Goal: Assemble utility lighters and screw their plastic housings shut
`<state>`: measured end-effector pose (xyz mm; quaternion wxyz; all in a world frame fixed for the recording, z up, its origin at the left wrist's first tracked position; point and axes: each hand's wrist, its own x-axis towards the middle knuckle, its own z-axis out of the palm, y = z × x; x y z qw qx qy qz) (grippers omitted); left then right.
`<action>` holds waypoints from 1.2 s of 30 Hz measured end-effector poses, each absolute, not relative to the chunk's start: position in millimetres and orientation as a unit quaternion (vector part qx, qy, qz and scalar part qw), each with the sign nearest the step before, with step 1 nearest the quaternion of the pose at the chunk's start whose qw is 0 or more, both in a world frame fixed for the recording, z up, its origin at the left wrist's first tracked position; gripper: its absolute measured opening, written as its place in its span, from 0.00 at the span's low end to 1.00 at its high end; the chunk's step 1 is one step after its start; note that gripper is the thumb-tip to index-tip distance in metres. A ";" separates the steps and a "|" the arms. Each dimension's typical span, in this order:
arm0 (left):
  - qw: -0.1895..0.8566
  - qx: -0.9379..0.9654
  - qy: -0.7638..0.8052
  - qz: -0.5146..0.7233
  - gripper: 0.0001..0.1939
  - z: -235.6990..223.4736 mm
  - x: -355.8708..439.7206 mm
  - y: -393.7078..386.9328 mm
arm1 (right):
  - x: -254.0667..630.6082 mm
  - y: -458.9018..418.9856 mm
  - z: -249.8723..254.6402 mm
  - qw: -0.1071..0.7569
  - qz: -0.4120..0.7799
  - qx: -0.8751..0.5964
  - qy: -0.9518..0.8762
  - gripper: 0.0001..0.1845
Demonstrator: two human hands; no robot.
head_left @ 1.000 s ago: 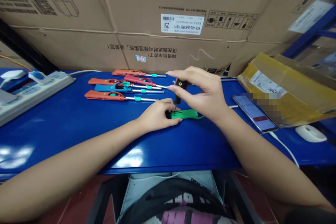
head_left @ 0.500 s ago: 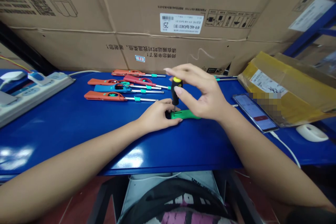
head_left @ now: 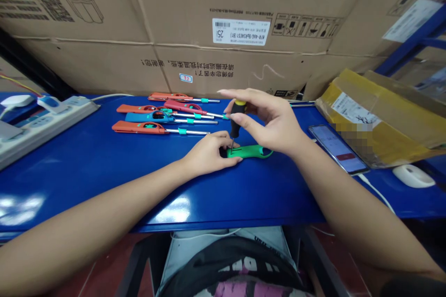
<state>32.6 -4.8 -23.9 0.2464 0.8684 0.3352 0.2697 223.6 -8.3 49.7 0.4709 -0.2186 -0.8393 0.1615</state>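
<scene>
A green lighter handle (head_left: 249,151) lies flat on the blue table (head_left: 223,199). My left hand (head_left: 211,154) pinches its left end between thumb and fingers. My right hand (head_left: 270,118) grips a small screwdriver (head_left: 238,118) with a black and yellow handle. The screwdriver stands nearly upright, leaning slightly right, with its tip on the left end of the green handle. A loop shows at the handle's right end. Behind my left hand lie several long-necked lighters, among them an orange one (head_left: 139,127), a blue one (head_left: 144,117) and a red one (head_left: 183,106).
A white power strip (head_left: 75,113) lies at the left. To the right are a phone (head_left: 337,148) on a cable, a white mouse (head_left: 414,176) and a yellow-taped carton (head_left: 386,111). A large cardboard box (head_left: 188,18) stands behind the table.
My right hand has shifted slightly right and turned, tilting the screwdriver's top to the right. More of the green handle's right end now shows. My left hand has stayed in place.
</scene>
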 end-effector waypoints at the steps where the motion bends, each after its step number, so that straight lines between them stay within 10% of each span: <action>1: 0.247 0.869 0.336 0.268 0.11 -23.9 32.7 -4.9 | 223.2 -8.7 49.2 0.487 0.128 -0.238 -0.831 0.17; 21: 0.233 0.879 0.382 0.164 0.12 -2.1 24.4 -7.2 | 234.3 -10.2 62.3 0.456 0.192 -0.271 -0.826 0.14; 27: 0.220 0.893 0.387 0.061 0.15 29.0 -6.0 -3.8 | 293.7 8.9 66.2 0.619 0.289 -0.329 -0.652 0.18; 36: 0.142 0.923 0.351 0.074 0.24 6.2 25.8 -29.0 | 306.7 32.0 5.2 0.419 0.362 -0.475 -0.684 0.22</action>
